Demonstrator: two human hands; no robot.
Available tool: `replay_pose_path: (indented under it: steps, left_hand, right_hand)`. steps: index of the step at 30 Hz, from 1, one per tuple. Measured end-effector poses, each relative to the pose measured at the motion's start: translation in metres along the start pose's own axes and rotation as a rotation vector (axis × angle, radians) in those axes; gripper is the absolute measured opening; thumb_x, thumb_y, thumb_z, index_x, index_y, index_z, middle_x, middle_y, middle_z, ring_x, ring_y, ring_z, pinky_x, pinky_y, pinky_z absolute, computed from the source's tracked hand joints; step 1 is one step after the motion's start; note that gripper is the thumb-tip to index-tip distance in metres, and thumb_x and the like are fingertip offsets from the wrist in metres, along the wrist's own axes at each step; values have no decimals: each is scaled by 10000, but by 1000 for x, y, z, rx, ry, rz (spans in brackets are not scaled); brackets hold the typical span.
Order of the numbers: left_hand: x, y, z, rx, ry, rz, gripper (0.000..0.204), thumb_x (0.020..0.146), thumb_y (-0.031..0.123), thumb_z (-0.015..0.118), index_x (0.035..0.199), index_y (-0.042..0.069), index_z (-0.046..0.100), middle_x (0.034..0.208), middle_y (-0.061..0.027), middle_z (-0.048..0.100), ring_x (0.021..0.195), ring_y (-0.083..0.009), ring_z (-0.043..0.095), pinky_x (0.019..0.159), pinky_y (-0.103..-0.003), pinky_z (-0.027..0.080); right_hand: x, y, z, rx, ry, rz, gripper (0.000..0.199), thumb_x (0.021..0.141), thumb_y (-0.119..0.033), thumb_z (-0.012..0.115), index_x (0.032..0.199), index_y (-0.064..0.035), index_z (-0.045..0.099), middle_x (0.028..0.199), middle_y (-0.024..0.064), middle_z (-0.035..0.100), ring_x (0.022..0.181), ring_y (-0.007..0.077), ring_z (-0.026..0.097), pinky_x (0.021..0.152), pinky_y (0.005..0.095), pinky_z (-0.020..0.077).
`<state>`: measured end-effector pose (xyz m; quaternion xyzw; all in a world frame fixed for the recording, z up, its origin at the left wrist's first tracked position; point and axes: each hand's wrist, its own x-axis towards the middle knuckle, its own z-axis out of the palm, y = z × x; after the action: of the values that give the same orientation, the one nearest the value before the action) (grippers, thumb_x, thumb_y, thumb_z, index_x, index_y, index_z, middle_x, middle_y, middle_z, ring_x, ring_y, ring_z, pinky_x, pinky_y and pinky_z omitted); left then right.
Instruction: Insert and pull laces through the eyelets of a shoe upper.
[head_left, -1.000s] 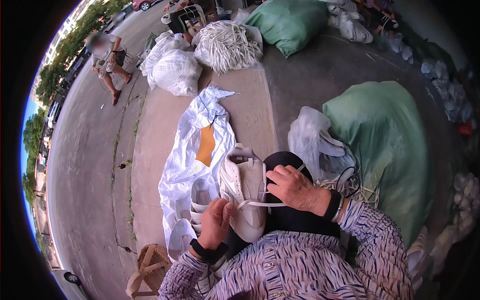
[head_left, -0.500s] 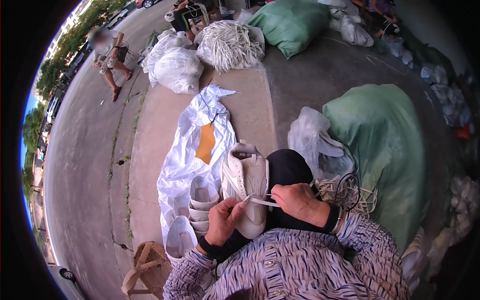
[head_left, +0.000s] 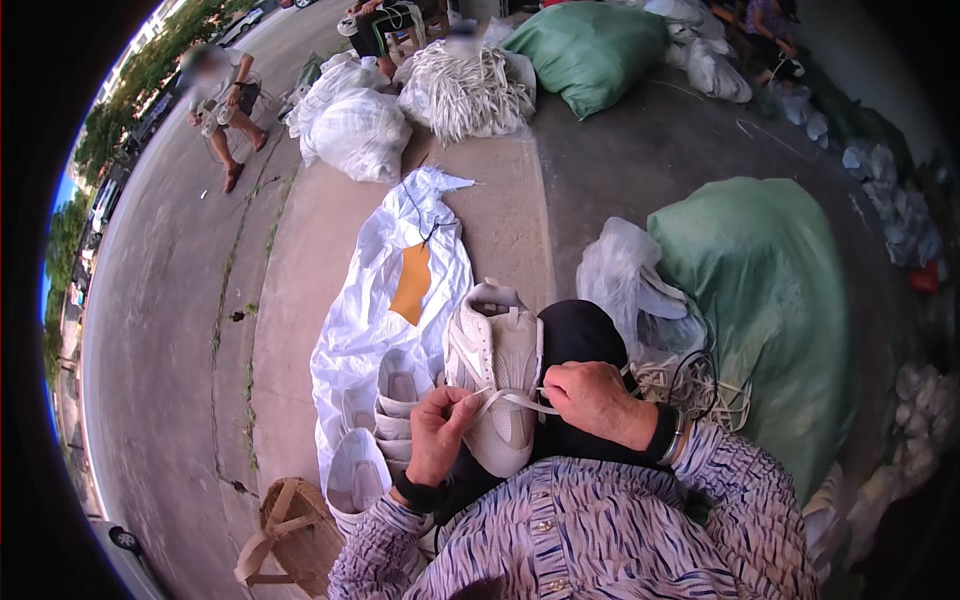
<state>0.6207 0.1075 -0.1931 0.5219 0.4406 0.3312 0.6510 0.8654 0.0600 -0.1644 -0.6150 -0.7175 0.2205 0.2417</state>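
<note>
A white sneaker (head_left: 495, 365) lies on my lap, toe toward me, resting on my black trousers (head_left: 585, 335). A white shoelace (head_left: 515, 400) runs across its upper between both hands. My left hand (head_left: 440, 430) pinches one end of the lace at the shoe's left side. My right hand (head_left: 590, 400) grips the other end at the shoe's right side, fingers closed. Both forearms wear striped patterned sleeves.
More white sneakers (head_left: 385, 420) lie on a white sack (head_left: 385, 290) to my left. A bundle of laces (head_left: 690, 385) and a green sack (head_left: 770, 300) sit at my right. A small woven stool (head_left: 285, 525) stands lower left. Other people are far off.
Both hands shifted along the shoe while pulling the lace; the right hand moved lower and closer to the shoe, the left hand rose to the lace.
</note>
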Motion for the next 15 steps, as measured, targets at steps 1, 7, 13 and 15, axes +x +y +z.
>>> replay_pose_path:
  steps: [1, 7, 13, 15]
  left_hand:
    - [0, 0, 0, 8, -14, -12, 187, 962, 181, 642, 989, -1, 678, 833, 44, 639, 761, -27, 547, 679, -177, 429]
    - [-1, 4, 1, -21, 34, -59, 185, 931, 194, 685, 935, 10, 701, 776, 66, 609, 712, -16, 505, 639, -173, 401]
    - [3, 6, 2, 98, -22, -7, 190, 931, 204, 677, 875, 22, 683, 751, 53, 614, 683, -27, 511, 615, -197, 420]
    - [5, 12, 6, 230, -8, 3, 188, 923, 203, 682, 854, 28, 665, 732, 37, 616, 659, -38, 510, 595, -214, 417]
  right_hand:
    - [0, -1, 1, -26, 7, 6, 124, 843, -145, 627, 757, -61, 596, 737, 131, 643, 699, 333, 658, 610, 444, 519]
    - [0, -2, 4, -25, -78, -61, 75, 830, -109, 620, 820, -40, 591, 766, 133, 645, 717, 326, 670, 642, 435, 535]
    - [4, 7, 2, -12, -188, -117, 36, 799, -58, 606, 823, -44, 583, 773, 135, 641, 744, 328, 674, 659, 425, 536]
    - [4, 7, 1, -29, -213, -117, 38, 793, -53, 607, 822, -46, 583, 777, 134, 641, 754, 328, 674, 661, 424, 536]
